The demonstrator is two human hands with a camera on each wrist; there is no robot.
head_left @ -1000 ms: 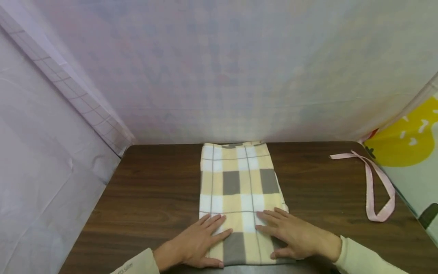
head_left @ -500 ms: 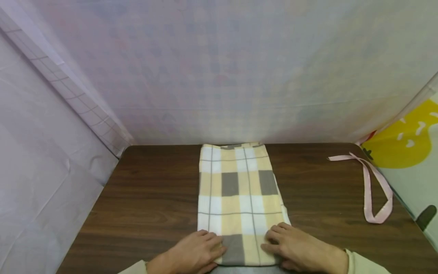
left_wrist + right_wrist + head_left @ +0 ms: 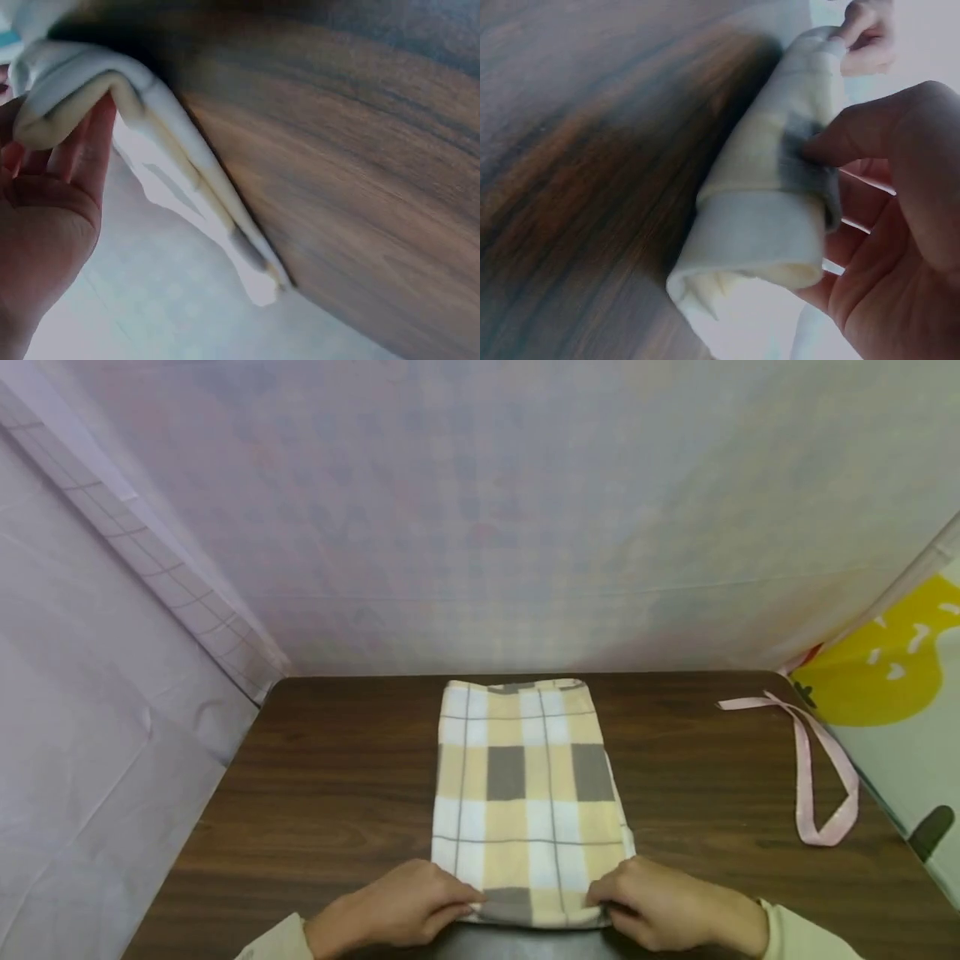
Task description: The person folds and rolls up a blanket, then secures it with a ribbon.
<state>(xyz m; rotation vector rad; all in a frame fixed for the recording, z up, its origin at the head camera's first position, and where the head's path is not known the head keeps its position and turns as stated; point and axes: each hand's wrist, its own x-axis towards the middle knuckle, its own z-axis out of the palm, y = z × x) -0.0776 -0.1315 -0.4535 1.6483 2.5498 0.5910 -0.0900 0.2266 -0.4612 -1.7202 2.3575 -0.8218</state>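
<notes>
A folded plaid blanket (image 3: pixel 525 777) in cream, white and grey lies lengthwise on the table. My left hand (image 3: pixel 401 902) pinches its near left corner, and my right hand (image 3: pixel 667 906) pinches the near right corner. Between them the near edge is slightly lifted and curls up. In the left wrist view, the layered side of the blanket (image 3: pixel 180 135) rises toward the left hand (image 3: pixel 49 232), whose fingers are under the edge. The right wrist view has the right thumb on top of the blanket (image 3: pixel 750 232), with the other fingers beneath.
A pink ribbon (image 3: pixel 805 777) lies in a loop on the right of the dark wooden table (image 3: pixel 322 777). Pale fabric (image 3: pixel 480 527) hangs behind the table's far edge. More fabric, with a yellow print (image 3: pixel 877 681), stands on the right.
Both hands were flat on the blanket, then drew back to its near corners and now grip them. The near edge has lifted and begun to curl. The ribbon stays put.
</notes>
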